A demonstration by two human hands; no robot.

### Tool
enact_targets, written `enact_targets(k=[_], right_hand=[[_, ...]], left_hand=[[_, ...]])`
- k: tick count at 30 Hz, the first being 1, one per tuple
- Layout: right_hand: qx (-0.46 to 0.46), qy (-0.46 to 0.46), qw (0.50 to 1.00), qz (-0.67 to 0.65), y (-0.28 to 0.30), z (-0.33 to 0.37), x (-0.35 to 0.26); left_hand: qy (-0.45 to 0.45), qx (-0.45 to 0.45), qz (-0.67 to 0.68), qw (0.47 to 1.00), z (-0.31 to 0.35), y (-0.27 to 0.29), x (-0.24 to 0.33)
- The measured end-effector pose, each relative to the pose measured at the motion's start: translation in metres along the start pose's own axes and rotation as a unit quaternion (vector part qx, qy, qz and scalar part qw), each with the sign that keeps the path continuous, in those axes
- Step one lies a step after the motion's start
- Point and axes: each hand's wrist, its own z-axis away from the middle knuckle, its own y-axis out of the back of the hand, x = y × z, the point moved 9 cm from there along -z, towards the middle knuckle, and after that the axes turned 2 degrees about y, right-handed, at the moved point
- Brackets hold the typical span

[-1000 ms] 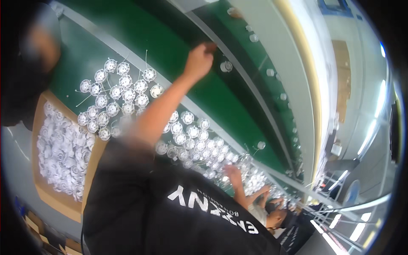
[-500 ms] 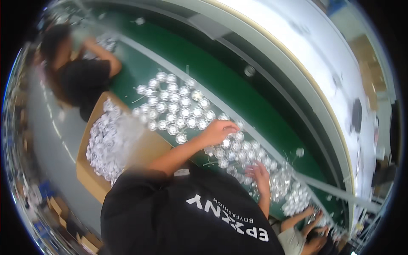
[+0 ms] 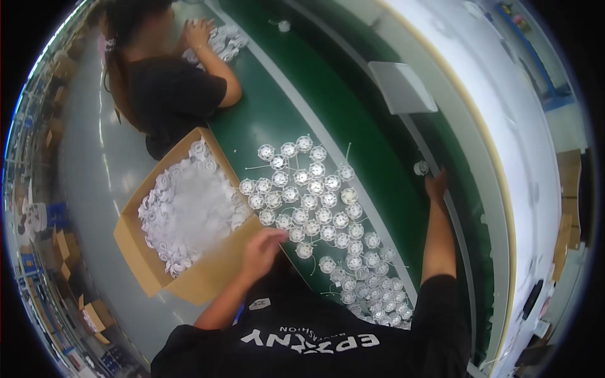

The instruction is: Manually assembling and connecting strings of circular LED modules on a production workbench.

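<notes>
Clear round plastic pieces with pale centres and thin wires (image 3: 309, 201) lie spread over the green work surface in front of me. My left hand (image 3: 262, 253) hovers by the near edge of these pieces, beside the cardboard box; its fingers are loosely bent and I see nothing in them. Stretched far out to the right, my right hand (image 3: 435, 185) is over the green belt beyond the grey rail. A single round clear piece (image 3: 421, 167) lies just by its fingertips. The right hand's fingers are blurred, and whether they touch the piece is unclear.
An open cardboard box (image 3: 142, 252) full of white pieces stands left of the work surface. Farther up, a co-worker in a black shirt (image 3: 170, 85) handles white pieces. A pale rectangular tray (image 3: 401, 88) lies on the far side of the belt. A grey rail (image 3: 302, 113) divides the surface.
My view has turned, bringing the box and co-worker closer. My right hand has left the pile and reached out over the belt; my left hand has drawn back toward the box.
</notes>
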Motion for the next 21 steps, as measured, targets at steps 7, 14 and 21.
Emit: enact_targets(k=[7, 14, 21], right_hand=[[-0.123, 0.166, 0.975, 0.086, -0.071, -0.056, -0.029], [-0.134, 0.023, 0.980, -0.144, -0.031, -0.001, -0.236], [-0.279, 0.197, 0.918, -0.203, -0.093, 0.059, -0.482]], left_hand=[[0.029, 0.101, -0.126, 0.986, -0.049, 0.097, -0.024], [0.072, 0.103, -0.081, 0.989, -0.095, 0.115, -0.051], [-0.075, 0.046, -0.372, 0.924, -0.163, 0.075, -0.041]])
